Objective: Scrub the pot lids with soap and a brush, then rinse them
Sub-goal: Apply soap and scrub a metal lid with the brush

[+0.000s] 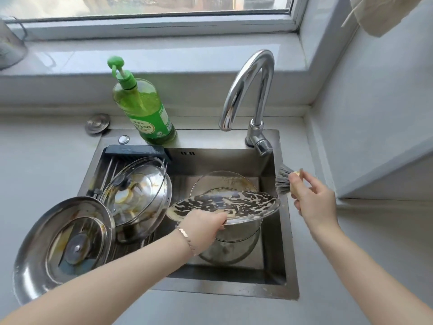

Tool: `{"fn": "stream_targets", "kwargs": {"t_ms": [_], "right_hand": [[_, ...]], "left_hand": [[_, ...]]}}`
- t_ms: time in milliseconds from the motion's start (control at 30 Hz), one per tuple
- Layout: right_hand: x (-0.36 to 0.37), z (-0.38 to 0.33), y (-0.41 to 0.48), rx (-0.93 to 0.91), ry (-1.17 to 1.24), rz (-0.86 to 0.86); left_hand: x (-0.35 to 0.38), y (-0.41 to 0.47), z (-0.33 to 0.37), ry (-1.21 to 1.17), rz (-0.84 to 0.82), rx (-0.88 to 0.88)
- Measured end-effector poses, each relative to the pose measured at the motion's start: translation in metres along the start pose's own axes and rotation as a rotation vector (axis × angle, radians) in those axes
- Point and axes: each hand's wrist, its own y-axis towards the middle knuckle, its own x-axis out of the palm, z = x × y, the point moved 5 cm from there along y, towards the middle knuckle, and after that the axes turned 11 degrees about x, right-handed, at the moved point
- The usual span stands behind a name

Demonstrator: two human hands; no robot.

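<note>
Plainly, the steel sink (278, 285) is crowded. A big steel lid (46, 242) lies tilted across its near-left rim, and a glass lid (140, 184) sits on a pot on the left rack. The soapy lid (225, 204) hangs roughly level over another pot (234, 245) in the middle of the basin. The tap (253, 85) arches over the far right with no water visibly running, and the green soap bottle (147, 109) stands on the far ledge.

The left hand (201, 226) grips the soapy lid by its near-left edge only. The right hand (314, 200) is curled round the brush (283, 181) above the sink's right rim, bristles just beside the lid but apart from it. Suds cover the lid, so I judge this face scrubbed and the rinse not yet done.

The main risk is the one-edge grip: the slick rim could slide out and the lid drop onto the pot below. The tilted steel lid could also slip if the left forearm knocks it.
</note>
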Motion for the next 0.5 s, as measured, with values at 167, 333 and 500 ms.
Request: {"fn": "stream_targets", "kwargs": {"t_ms": [167,333,500], "right_hand": [[0.012,0.011,0.004,0.030,-0.024,-0.057],[0.028,0.023,0.003,0.059,-0.027,-0.118],[0.039,0.028,0.003,0.083,-0.045,-0.168]], "left_hand": [[0.055,0.016,-0.016,0.190,-0.211,0.169],[0.100,0.037,-0.043,0.290,-0.176,0.239],[0.106,0.049,-0.023,0.274,-0.308,0.303]]}}
